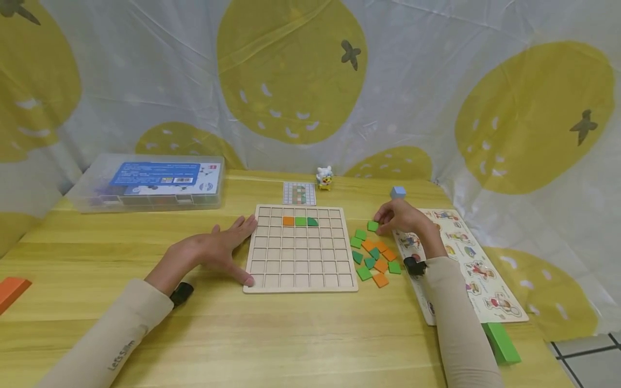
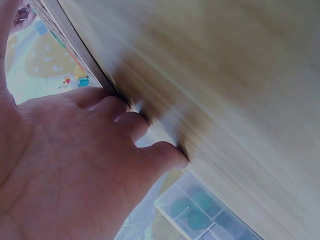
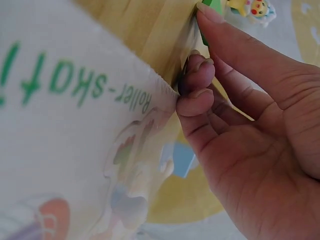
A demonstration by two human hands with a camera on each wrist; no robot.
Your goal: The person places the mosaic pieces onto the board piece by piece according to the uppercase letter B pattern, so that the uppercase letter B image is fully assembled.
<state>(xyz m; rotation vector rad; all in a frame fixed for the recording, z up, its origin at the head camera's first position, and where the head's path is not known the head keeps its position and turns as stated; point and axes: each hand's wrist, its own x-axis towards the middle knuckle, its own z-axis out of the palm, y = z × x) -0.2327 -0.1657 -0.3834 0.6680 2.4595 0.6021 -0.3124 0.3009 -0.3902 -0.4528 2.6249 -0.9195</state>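
A wooden grid board lies mid-table. In its second row sit an orange square tile, a green square tile and a dark green quarter-round tile, side by side. My left hand rests spread along the board's left edge, thumb at the near corner. To the right of the board, my right hand pinches another green square tile between thumb and forefinger; the right wrist view shows only part of that tile. Just below are loose green tiles and orange tiles.
Behind the board lie a printed pattern card and a small toy figure. A clear plastic case stands back left. A picture puzzle board lies under the right forearm, near a blue block and a long green block.
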